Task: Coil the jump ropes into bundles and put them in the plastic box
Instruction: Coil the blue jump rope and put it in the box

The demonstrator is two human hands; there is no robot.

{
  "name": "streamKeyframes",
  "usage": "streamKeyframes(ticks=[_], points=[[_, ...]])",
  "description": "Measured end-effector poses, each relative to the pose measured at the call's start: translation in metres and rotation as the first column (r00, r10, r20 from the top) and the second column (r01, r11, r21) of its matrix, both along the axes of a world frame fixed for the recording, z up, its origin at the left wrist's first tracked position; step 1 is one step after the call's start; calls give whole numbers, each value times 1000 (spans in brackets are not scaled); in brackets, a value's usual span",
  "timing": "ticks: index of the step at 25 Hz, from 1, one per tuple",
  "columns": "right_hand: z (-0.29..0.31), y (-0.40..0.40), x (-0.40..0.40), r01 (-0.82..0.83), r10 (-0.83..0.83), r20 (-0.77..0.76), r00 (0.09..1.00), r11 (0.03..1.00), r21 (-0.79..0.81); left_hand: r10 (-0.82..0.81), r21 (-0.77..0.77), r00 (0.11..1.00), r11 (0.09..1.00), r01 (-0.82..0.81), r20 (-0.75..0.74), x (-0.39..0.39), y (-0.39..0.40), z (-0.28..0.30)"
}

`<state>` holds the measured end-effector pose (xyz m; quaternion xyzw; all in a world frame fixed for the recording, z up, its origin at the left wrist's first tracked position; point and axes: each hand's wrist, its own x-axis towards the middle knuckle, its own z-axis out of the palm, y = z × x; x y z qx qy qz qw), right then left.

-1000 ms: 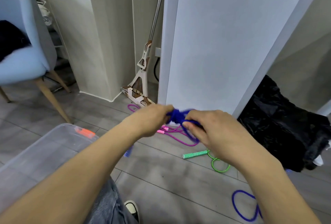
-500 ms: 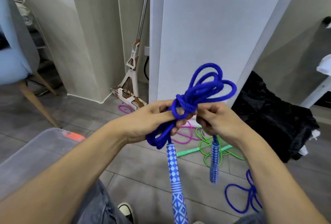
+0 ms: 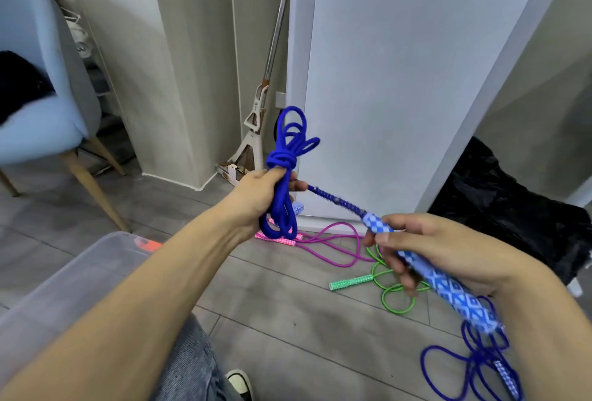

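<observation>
While 2 hands [image 3: 269, 195] hold 1 blue rope [image 3: 285, 173], 3 ropes [image 3: 333, 243] lie loose.

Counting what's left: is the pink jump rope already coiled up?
No, the pink jump rope lies loose on the grey floor, uncoiled.

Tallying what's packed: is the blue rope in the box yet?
Out. The left hand grips its knotted coil above the floor; the box sits apart.

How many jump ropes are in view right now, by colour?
Blue: 2, the coiled blue rope in hand and the loose blue rope on the floor
Pink: 1, the pink rope
Green: 1, the green rope
Total: 4
</observation>
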<state>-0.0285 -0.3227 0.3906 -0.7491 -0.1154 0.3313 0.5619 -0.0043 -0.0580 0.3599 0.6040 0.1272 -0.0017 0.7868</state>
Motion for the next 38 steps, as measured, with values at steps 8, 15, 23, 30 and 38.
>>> streamKeyframes(ticks=[8,15,23,30,38], points=[[23,40,-20,156,-182,527,830,983,94,-120,411,993,904,114,-11,-6,-11,-9],[6,67,-17,290,-432,594,678,901,324,-255,55,967,966,254,15,-21,-31,0],[10,60,-13,442,-672,475,568,736,512,-300,-100,954,949,300,13,-29,-34,10],[10,65,-19,477,-650,564,509,758,444,-292,-90,954,951,297,67,-27,-35,7],[3,75,-11,662,-806,0,592,486,571,-300,-353,951,883,308,80,-27,-30,12]])
